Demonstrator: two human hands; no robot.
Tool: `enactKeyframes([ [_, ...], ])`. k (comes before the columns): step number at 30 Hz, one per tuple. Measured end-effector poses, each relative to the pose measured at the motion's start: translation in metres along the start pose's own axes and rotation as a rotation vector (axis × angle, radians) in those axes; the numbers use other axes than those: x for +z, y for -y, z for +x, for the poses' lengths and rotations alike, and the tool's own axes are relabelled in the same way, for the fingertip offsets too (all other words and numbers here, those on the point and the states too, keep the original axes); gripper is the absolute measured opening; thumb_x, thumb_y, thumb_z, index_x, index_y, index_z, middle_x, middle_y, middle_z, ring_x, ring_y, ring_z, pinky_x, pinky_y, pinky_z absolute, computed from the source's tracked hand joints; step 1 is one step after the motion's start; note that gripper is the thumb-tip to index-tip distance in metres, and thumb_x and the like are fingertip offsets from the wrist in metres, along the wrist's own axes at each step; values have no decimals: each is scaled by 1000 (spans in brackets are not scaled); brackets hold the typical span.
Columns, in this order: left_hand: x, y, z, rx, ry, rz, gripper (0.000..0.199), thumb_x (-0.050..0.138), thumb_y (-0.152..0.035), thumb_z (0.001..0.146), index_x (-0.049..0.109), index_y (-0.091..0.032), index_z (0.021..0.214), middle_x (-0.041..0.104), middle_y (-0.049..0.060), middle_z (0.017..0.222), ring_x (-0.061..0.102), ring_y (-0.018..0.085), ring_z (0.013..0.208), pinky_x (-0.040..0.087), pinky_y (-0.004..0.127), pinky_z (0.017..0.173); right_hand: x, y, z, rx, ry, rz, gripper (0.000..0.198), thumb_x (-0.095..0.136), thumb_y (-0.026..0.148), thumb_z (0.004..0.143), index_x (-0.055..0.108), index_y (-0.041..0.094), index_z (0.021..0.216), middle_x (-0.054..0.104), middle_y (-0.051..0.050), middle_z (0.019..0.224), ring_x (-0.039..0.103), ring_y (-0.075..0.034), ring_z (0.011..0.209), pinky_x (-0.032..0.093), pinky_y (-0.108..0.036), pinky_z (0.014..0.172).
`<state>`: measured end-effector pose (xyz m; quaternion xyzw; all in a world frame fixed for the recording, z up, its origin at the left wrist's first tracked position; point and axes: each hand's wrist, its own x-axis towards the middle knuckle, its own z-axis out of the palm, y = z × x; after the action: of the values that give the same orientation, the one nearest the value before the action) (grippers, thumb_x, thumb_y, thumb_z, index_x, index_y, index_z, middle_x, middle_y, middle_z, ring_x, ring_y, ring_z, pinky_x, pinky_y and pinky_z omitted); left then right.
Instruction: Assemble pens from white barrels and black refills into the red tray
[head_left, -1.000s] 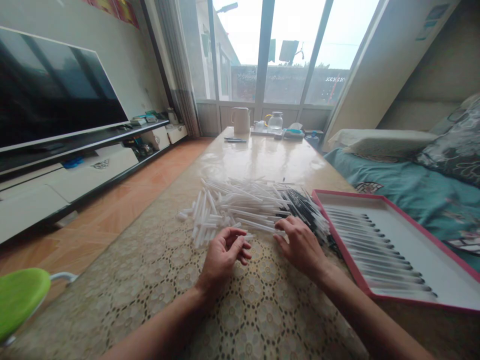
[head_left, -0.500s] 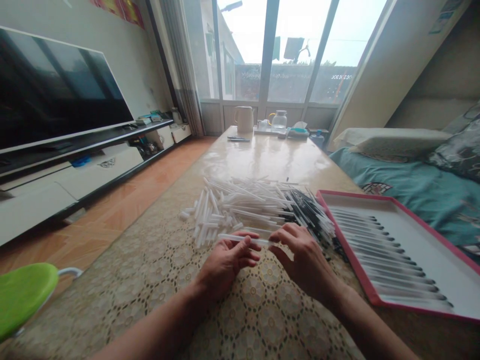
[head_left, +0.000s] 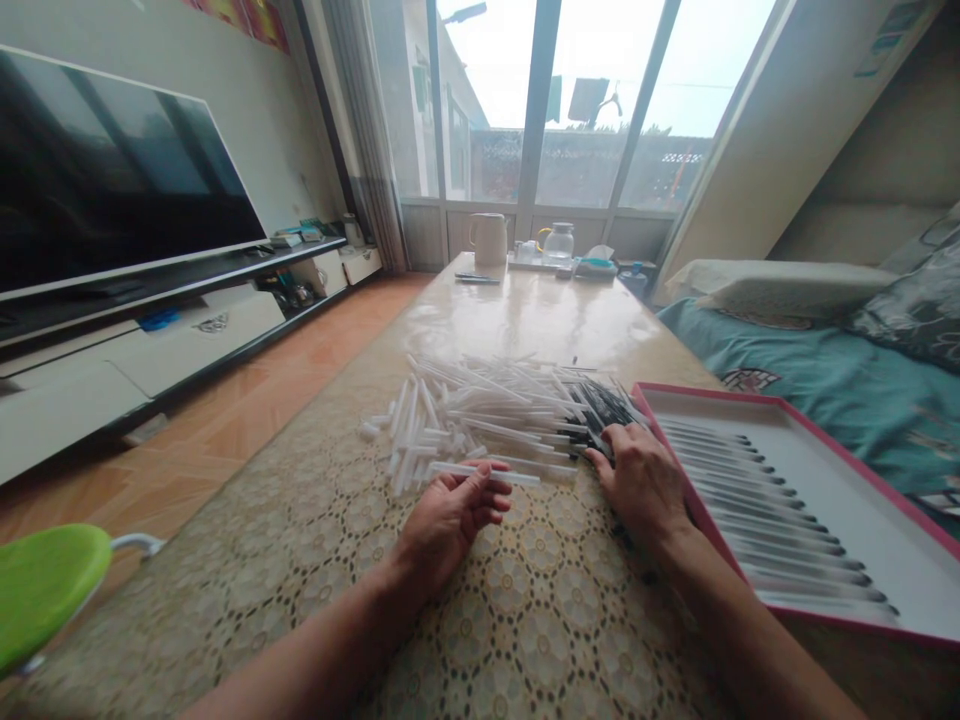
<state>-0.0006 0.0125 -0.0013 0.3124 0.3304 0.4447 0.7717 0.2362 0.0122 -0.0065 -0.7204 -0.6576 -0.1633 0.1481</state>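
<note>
My left hand (head_left: pixel 451 508) is closed on a translucent white plastic tube (head_left: pixel 525 479), pinched between thumb and fingers and lying nearly level. Close behind it spreads a pile of white plastic tubes (head_left: pixel 487 395), with short white pieces (head_left: pixel 412 462) at its left end. My right hand (head_left: pixel 643 478) is over the heap of thin dark sticks (head_left: pixel 592 410), its thumb and forefinger apart at the near edge of the heap. Its other fingers are partly hidden, and I see nothing held in it.
A pink-rimmed tray (head_left: pixel 780 402) at the right holds a row of dark-tipped clear tubes. The patterned table (head_left: pixel 300 560) carries a beige jug (head_left: pixel 489 238), a glass pitcher (head_left: pixel 559 242) and a tissue pack (head_left: pixel 596 264) at its far end. A green stool (head_left: pixel 52 590) stands at left.
My right hand has let go of the tube's right end and moved right to the dark sticks. My left hand still holds the tube, shifted slightly left.
</note>
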Motion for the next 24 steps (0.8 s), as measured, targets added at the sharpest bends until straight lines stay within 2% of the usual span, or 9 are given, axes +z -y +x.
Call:
enactKeyframes([
  [5,-1,1,1,-1,0,15,24,67,-28,77,66,-7,90,68,5,70,61,9,56,47,18,53,-2,0,0,37,19,-14,8,52,21,83,57,16,79,61,-8,79,58,-21,77,39,-28,67],
  [9,0,0,1,5,-21,-1,18,63,-24,81,65,-7,89,68,6,70,61,9,56,47,17,53,-6,-4,-3,75,-30,-39,10,51,22,82,57,18,75,63,-7,79,59,-20,74,36,-28,61],
  [12,1,-1,-1,13,-41,-25,15,58,-22,84,64,-8,86,68,6,69,61,9,55,48,17,52,-13,-9,-7,131,-49,-15,11,51,25,83,60,20,79,65,-4,76,59,-18,65,31,-26,52],
  [15,3,-2,-2,27,-74,-39,17,52,-22,87,62,-9,83,68,6,67,61,9,53,48,18,51,-23,-13,-9,190,-146,18,12,53,28,82,63,22,83,66,-2,75,59,-17,60,30,-25,50],
  [19,4,-3,-3,47,-119,-56,19,48,-23,89,59,-10,81,69,9,69,64,11,55,50,19,51,-35,-18,-7,244,-369,191,14,56,26,79,66,19,85,66,-3,75,59,-16,61,37,-25,55],
  [24,3,-5,0,79,-201,-92,20,49,-22,89,59,-9,77,70,10,66,65,12,54,53,19,51,-37,-14,-7,421,-446,594,19,58,32,78,66,15,82,61,-2,59,53,-13,48,41,-25,49],
])
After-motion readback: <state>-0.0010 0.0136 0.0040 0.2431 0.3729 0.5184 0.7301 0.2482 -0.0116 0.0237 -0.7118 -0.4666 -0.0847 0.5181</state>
